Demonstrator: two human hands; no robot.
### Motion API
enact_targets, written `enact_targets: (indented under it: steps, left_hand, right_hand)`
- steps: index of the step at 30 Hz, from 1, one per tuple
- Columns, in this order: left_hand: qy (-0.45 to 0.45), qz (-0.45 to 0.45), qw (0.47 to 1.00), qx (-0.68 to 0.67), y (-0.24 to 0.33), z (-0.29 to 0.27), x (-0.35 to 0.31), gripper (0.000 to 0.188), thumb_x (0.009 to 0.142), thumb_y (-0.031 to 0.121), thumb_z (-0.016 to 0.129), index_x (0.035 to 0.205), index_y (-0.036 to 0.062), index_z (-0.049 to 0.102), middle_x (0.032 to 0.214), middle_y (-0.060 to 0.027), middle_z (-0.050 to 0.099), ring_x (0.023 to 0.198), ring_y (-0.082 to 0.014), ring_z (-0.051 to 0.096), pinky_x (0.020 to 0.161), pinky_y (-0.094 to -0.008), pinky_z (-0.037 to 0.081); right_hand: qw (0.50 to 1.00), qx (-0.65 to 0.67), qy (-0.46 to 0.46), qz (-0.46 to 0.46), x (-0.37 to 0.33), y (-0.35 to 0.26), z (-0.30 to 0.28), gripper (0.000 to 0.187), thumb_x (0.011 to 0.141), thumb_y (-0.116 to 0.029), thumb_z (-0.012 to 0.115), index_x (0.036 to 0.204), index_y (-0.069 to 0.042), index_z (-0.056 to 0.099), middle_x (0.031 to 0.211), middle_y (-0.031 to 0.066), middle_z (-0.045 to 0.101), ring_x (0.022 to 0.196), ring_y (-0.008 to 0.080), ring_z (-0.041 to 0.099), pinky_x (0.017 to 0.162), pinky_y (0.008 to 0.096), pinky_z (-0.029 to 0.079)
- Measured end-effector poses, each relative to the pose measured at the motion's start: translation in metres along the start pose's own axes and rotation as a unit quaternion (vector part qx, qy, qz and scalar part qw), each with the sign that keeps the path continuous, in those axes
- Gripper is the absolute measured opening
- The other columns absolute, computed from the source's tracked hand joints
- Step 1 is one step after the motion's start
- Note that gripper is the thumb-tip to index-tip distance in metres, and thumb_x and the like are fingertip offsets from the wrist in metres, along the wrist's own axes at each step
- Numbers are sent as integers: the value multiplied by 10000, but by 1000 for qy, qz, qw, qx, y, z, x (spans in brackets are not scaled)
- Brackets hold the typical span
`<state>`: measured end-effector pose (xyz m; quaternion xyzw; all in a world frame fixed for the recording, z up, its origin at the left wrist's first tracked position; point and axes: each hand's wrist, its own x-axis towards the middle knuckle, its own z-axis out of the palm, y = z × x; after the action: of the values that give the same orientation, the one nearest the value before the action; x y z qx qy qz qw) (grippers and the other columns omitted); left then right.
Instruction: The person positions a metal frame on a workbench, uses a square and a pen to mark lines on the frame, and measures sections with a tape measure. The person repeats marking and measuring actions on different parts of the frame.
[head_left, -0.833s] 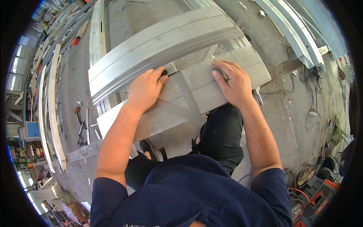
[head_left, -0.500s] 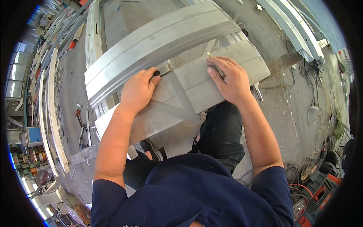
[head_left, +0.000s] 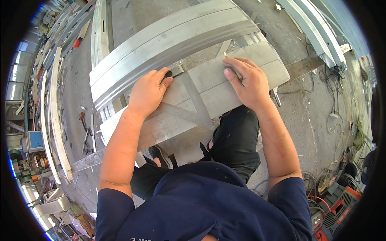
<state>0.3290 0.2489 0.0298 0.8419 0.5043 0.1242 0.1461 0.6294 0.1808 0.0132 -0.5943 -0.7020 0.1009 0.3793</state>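
1. Left hand (head_left: pixel 148 90) is closed, apparently on the end of the square (head_left: pixel 195 97), by the panel's (head_left: pixel 221 96) far edge; right hand (head_left: pixel 254 82) pinches a pencil (head_left: pixel 225 55) above the panel's right part.
2. Likely step: steadying the square; the next move calls for even left-hand pressure.
3. Grey, triangular and open-framed, the square lies across the panel's middle.

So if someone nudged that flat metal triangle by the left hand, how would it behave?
The metal triangle would probably stay stiff, since its straight strips show no sag. It seems likelier to slide than roll, lying flat across a smooth-looking silver plank. The left hand at its upper end might limit any shift.
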Motion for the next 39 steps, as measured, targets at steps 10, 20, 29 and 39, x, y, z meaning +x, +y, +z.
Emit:
enact_targets:
  steps: [10,20,29,39]
  left_hand:
    - [9,13,1000,3,-1,1,-1,434,1066,386,631,1315,37,699,961,-140,694,930,-365,680,793,-455,538]
    - [6,4,1000,6,1,1,0,450,1072,400,617,1323,34,693,971,-143,693,934,-367,677,802,-452,539]
    - [8,5,1000,0,2,2,0,433,1076,373,615,1311,17,688,968,-169,690,932,-390,667,815,-452,525]
    - [2,36,999,29,3,5,1,604,1035,480,648,1370,-23,633,1131,-200,684,1065,-411,647,930,-466,517]
  right_hand:
    - [1000,0,2,1,1,-1,0,302,1033,-279,691,1235,-64,752,1225,136,768,1170,332,713,980,412,563]
    - [1000,0,-2,9,1,-1,-1,306,1032,-286,694,1237,-67,755,1231,134,766,1170,325,714,981,407,564]
    - [1000,-5,1,0,2,1,-1,302,1028,-284,696,1232,-69,750,1207,141,769,1165,334,712,971,417,566]
    - [1000,-1,10,-5,3,2,-2,270,1016,-247,704,1216,-70,742,1184,147,773,1158,342,709,948,436,573]
